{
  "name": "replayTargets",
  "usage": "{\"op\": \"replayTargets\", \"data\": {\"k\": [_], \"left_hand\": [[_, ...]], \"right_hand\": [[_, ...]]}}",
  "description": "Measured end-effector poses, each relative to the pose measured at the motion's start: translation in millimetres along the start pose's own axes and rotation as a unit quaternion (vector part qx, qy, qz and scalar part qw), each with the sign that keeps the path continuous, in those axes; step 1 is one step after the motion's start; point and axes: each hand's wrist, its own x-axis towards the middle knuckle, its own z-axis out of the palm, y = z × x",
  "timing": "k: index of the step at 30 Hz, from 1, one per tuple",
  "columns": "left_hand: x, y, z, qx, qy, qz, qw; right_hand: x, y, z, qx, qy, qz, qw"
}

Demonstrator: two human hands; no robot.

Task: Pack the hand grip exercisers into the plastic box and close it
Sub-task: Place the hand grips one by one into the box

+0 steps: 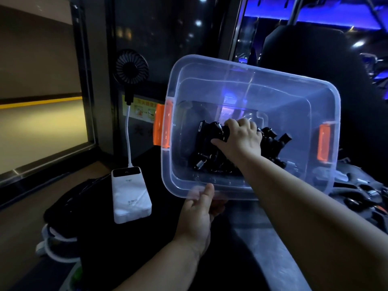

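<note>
A clear plastic box [210, 66] with orange latches is tilted toward me, its open mouth facing the camera. My left hand [198, 215] grips its near rim, thumb on the inside edge. Several black hand grip exercisers [273, 141] with metal springs lie heaped on the box's floor. My right hand [241, 136] reaches inside and grips one black exerciser [216, 128] at the top of the heap. More exercisers [361, 198] lie outside the box at the right. No lid is visible.
A white power bank [131, 194] lies on the dark surface at the left, its white cable running up to a small black fan [130, 69]. A dark bundle of fabric [77, 198] sits beside it. A glass wall stands behind.
</note>
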Motion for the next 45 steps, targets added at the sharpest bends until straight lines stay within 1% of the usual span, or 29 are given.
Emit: {"op": "replayTargets", "data": {"k": [7, 11, 14, 19, 21, 23, 25, 28, 30, 32, 36, 39, 41, 45], "left_hand": [[-0.3, 3.0, 0.6, 0.018, 0.012, -0.003, 1.0], [-1.8, 4.0, 3.3, 0.015, 0.019, 0.002, 1.0], [-3.5, 4.7, 4.3, 0.011, 0.017, 0.003, 1.0], [-5.0, 4.0, 7.2, 0.017, 0.02, 0.016, 1.0], [-5.3, 3.6, 7.3, 0.018, 0.019, 0.018, 1.0], [-4.9, 3.5, 6.4, 0.021, 0.018, 0.018, 0.999], [-4.7, 3.0, 5.4, 0.025, 0.018, 0.016, 0.999], [-4.4, 2.1, 4.0, 0.03, 0.017, 0.011, 0.999], [-3.6, 1.5, 3.1, 0.031, 0.018, 0.01, 0.999], [-2.9, 1.1, 2.9, 0.028, 0.019, 0.011, 0.999], [-3.3, 0.3, 3.4, 0.035, 0.025, 0.012, 0.999], [-2.8, 0.4, 3.4, 0.036, 0.028, 0.013, 0.999], [-2.8, 0.4, 3.7, 0.034, 0.027, 0.016, 0.999], [-3.5, 0.1, 4.4, 0.032, 0.025, 0.017, 0.999]], "right_hand": [[-27.6, 27.8, -17.9, 0.059, 0.01, 0.029, 0.998], [-52.8, 59.9, -24.9, 0.098, 0.035, 0.051, 0.993], [-73.6, 90.9, -29.4, 0.106, 0.072, 0.06, 0.99], [-106.4, 150.2, -35.0, 0.168, 0.164, 0.066, 0.97], [-118.2, 172.1, -37.7, 0.188, 0.17, 0.091, 0.963], [-127.1, 192.7, -37.8, 0.172, 0.156, 0.13, 0.964], [-133.0, 212.9, -36.8, 0.131, 0.13, 0.18, 0.966], [-141.7, 243.2, -31.7, 0.051, 0.044, 0.244, 0.967], [-149.5, 259.2, -25.8, -0.026, -0.022, 0.257, 0.966], [-154.1, 266.3, -21.0, -0.074, -0.068, 0.266, 0.959], [-152.2, 260.7, -22.5, -0.092, -0.126, 0.295, 0.943], [-151.0, 260.2, -24.9, -0.096, -0.144, 0.299, 0.938], [-151.3, 260.9, -24.6, -0.094, -0.141, 0.301, 0.939], [-155.0, 262.1, -22.4, -0.092, -0.085, 0.28, 0.952]]}}
